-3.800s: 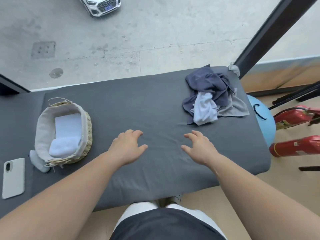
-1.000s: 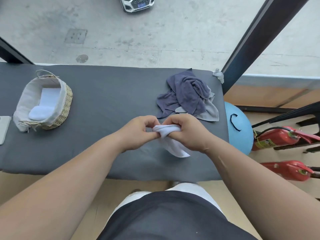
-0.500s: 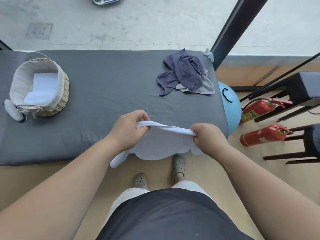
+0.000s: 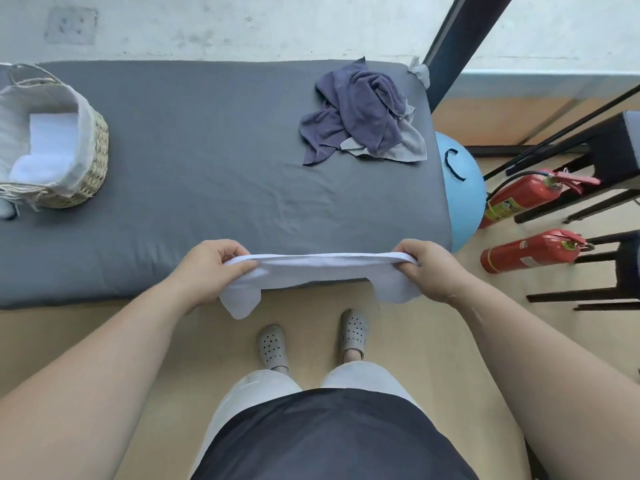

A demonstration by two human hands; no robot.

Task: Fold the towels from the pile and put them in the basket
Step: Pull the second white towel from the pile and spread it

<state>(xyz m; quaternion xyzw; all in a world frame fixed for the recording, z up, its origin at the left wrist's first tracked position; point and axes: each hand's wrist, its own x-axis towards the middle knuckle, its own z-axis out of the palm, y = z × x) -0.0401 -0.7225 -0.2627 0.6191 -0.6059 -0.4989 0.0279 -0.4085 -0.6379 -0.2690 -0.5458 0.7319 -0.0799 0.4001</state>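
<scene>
A white towel [image 4: 317,271] is stretched out between my two hands over the near edge of the grey table [image 4: 214,188]. My left hand [image 4: 211,268] pinches its left top corner and my right hand [image 4: 431,268] pinches the right one; the rest hangs down below the table edge. The pile of towels [image 4: 360,112], dark blue and grey, lies at the table's far right. A woven basket [image 4: 88,157] with a white liner stands at the far left, with folded white towels [image 4: 45,140] inside.
A blue ball [image 4: 460,188] sits against the table's right end. Two red fire extinguishers [image 4: 526,251] lie on the floor to the right, beside black stool legs [image 4: 588,188]. A dark window post [image 4: 460,39] rises behind the pile. My feet stand close to the table.
My hands have drawn apart, pulling the white towel from a bunched lump into a wide flat span. One second ago both hands held it together above the table.
</scene>
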